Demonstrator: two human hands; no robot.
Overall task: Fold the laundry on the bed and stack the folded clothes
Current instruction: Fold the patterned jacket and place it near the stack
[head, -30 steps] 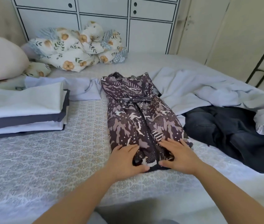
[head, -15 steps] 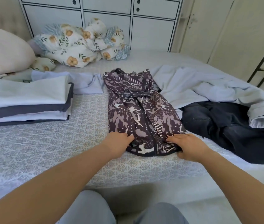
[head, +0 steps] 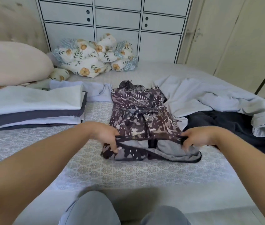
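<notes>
A dark purple patterned garment (head: 141,114) lies lengthwise in the middle of the bed (head: 128,172), folded into a narrow strip. My left hand (head: 105,135) grips its near left corner and my right hand (head: 195,138) grips its near right corner. Both hold the near hem lifted off the bed, so the grey inside of the fabric shows. A stack of folded white and dark grey clothes (head: 34,111) sits at the left. Unfolded pale blue clothing (head: 201,98) and a dark navy garment (head: 235,125) lie at the right.
A crumpled floral blanket (head: 94,60) lies at the far side of the bed, and a pink pillow (head: 11,62) at the far left. White cabinets (head: 117,23) stand behind. My knees (head: 94,208) are at the bed's near edge.
My hands went from pressing flat on the garment's near end to gripping its corners and lifting the hem. The view has pulled back from the bed.
</notes>
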